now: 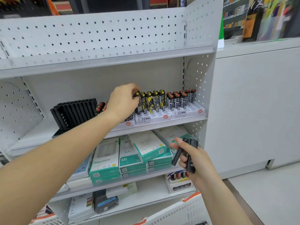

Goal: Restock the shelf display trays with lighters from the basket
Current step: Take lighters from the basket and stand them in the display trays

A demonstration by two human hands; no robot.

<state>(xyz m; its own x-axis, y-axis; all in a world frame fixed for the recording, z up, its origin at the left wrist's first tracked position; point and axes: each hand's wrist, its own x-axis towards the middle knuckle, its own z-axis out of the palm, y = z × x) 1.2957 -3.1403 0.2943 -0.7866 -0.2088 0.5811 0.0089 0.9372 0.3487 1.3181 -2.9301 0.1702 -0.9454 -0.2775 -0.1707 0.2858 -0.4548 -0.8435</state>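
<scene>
While the left hand (123,101) pinches a lighter (137,96) over the white pegboard shelf (162,124), right-hand fingers (183,159) grip black lighters (190,158).

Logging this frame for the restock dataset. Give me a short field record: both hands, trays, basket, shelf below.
left hand: pinches a yellow-and-black printed lighter at the left end of its row
right hand: grips several plain black lighters below shelf level
middle white plastic display tray: one back row of lighters, front slots bare
right white plastic display tray: black-and-white patterned lighters at back
black ribbed display tray: left on the same shelf
white plastic basket with orange trim: bottom edge, contents unseen
shelf below: teal-and-white boxes stacked
</scene>
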